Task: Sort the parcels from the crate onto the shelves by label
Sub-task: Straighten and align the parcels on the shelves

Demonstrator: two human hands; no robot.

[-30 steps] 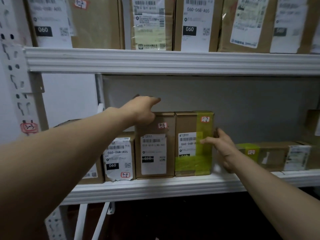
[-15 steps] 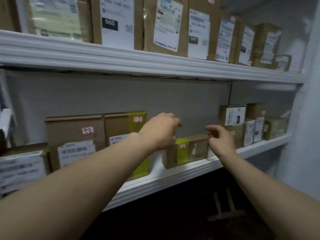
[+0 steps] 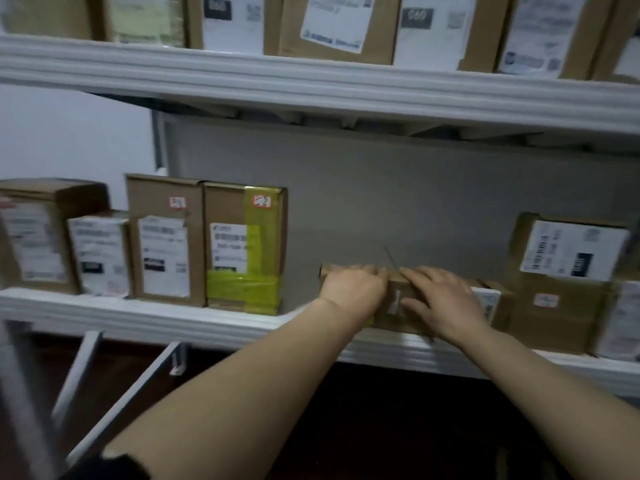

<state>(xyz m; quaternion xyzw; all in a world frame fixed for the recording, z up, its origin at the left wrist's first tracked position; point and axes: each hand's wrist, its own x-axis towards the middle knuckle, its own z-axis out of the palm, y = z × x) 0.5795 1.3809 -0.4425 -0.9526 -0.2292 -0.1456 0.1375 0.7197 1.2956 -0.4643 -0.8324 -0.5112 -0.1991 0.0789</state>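
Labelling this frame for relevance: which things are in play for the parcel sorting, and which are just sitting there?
In play: left hand, gripping the flat brown cardboard parcel; right hand, resting on it; white lower shelf.
Idle: tall brown cardboard box with yellow-green tape; upright brown cardboard box left of it; labelled brown parcels on upper shelf.

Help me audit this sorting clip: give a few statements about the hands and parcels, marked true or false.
1. The left hand and right hand both touch the low parcel on the lower shelf. True.
2. The yellow-taped parcel stands apart from the low parcel, to its left. True.
3. The yellow-taped parcel lies flat. False: it stands upright.
4. The upper shelf holds nothing. False: a row of parcels stands on it.
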